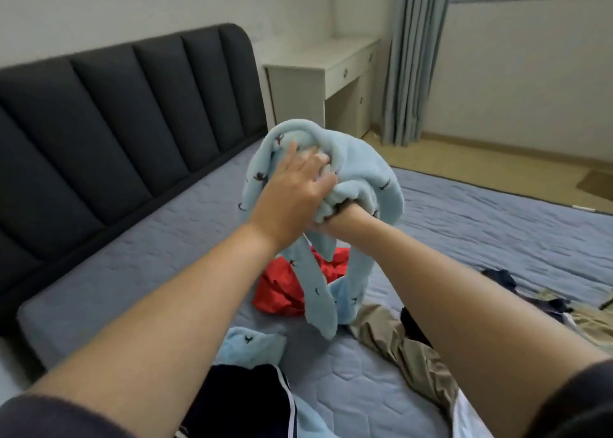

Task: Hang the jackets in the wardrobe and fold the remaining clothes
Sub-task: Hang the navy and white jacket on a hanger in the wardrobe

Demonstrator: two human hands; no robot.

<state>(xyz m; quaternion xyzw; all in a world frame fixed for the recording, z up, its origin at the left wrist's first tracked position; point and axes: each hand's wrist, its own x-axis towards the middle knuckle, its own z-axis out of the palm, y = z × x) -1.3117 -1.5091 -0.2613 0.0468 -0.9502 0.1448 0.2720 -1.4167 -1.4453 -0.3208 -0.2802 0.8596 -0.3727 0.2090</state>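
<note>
I hold a light blue fleece garment (361,172) with small dark prints up above the bed. My left hand (295,185) lies on its front, fingers pushed into the bunched fabric. My right hand (335,218) is mostly buried inside the fleece; only the wrist and part of the fist show. Two long ends of the fleece hang down to the mattress. Beneath them lies a crumpled red garment (282,288). Khaki trousers (408,351) sprawl at the right, and a second light blue fleece piece (248,344) and a dark garment with white stripes (245,398) lie close to me.
The grey quilted mattress (166,238) has a dark padded headboard (109,112) on its left. A white desk with drawers (325,72) and a grey curtain (414,56) stand beyond the bed. More dark clothing (501,278) lies at the right edge. Wooden floor (497,165) shows at the back right.
</note>
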